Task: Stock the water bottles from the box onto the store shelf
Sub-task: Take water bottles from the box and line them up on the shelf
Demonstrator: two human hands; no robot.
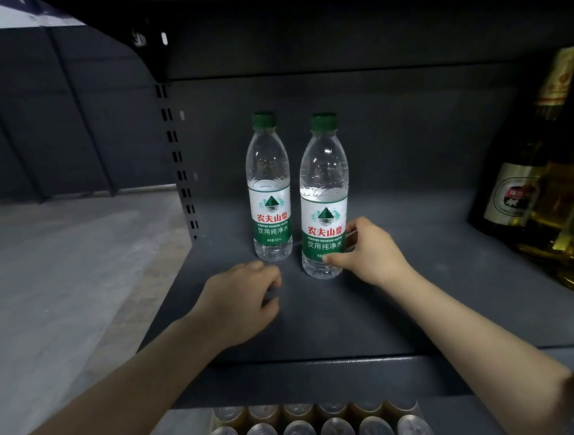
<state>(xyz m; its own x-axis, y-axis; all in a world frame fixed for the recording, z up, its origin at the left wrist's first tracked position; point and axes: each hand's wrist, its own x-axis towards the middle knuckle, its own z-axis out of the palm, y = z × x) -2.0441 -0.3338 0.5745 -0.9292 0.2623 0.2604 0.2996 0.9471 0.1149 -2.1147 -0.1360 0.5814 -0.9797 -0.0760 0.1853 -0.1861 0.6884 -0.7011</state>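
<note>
Two clear water bottles with green caps and green-and-white labels stand upright on the dark grey shelf [420,275]. The left bottle [269,187] stands free, farther back. My right hand [364,254] grips the lower part of the right bottle [324,187], thumb across the label front and fingers round its right side. My left hand [240,296] hovers over the shelf just in front of the left bottle, fingers loosely curled, holding nothing. The box is out of view.
Dark and amber glass bottles [529,170] crowd the shelf's right end. Below the shelf's front edge, several can tops [316,434] sit in rows. A slotted upright [180,164] marks the shelf's left end, with grey floor [59,269] beyond.
</note>
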